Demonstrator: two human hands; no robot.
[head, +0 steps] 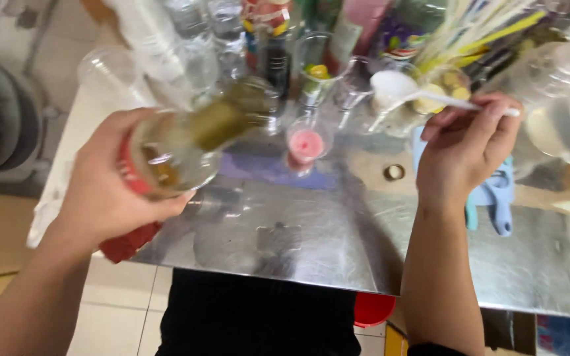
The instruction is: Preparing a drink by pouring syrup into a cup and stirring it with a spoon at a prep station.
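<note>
From the head camera I am looking down on a shiny metal table (430, 264), and I am seeing the left hand (103, 188) wrapping tightly around a clear bottle (186, 142) with a red label, gripping it by its body. The bottle is lying tipped almost on its side above the table's left part, its neck pointing up and to the right toward the row of containers at the back, and a yellowish liquid is sitting along its lower side. The right hand (466, 148) is pinching the handle of a white plastic spoon (417, 92) between thumb and fingers, closed on it, with the bowl of the spoon pointing left and hovering over the back of the table. Between the two hands a small cup of pink liquid (305, 146) is standing on the table, and a small gold bottle cap (394, 172) is lying just to its right. A blue tool (493, 198) is showing partly under the right wrist. Colourful straws (476, 29) are leaning at the back right, beside clear plastic cups (110, 72) and jars, all rather blurred.
</note>
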